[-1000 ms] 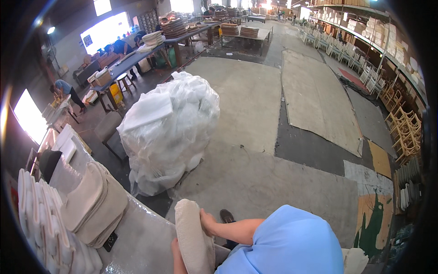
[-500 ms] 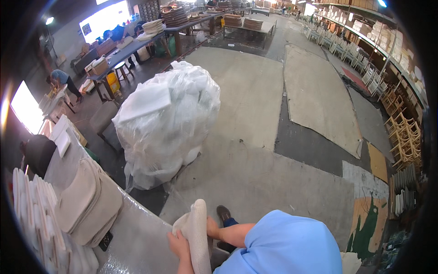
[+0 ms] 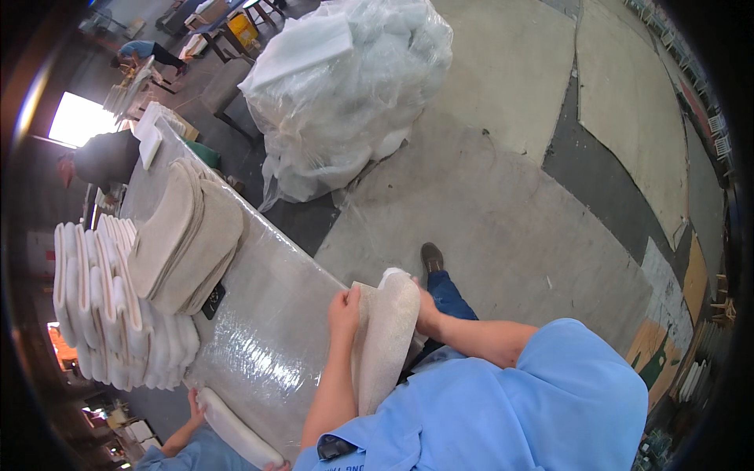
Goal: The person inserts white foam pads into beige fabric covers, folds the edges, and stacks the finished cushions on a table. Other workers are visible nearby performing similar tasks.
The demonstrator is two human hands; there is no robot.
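Left grip (image 3: 343, 310) pinches the edge of a cream fabric flap (image 3: 362, 302) between thumb and fingers. Right grip (image 3: 426, 312) lies against the other side of a long cream cushion (image 3: 390, 337); its fingers are mostly hidden there, so how far they close cannot be told. The cushion is upright between the two, close in front of the person's light blue shirt (image 3: 503, 400) and beside the edge of the desk, with white filling (image 3: 396, 273) showing at its rounded top end. The flap runs down along the cushion's left side.

Clear, glossy film covers the desk (image 3: 267, 294). Across it, left of the left forearm, lies a stack of beige fabric covers (image 3: 188, 239), with a small dark object (image 3: 213, 301) just beside its lower edge. Next to these covers stands a pile of folded white pads (image 3: 118, 310). At the lower left a co-worker's hand (image 3: 196, 406) touches a long pale cushion (image 3: 239, 432) near the desk's edge.

Beyond the desk, a large clear plastic bag (image 3: 345, 102) full of white padding rests on the floor (image 3: 487, 212), near a dark chair (image 3: 224, 90). Farther off, a person in blue (image 3: 141, 51) bends over a cluttered table.
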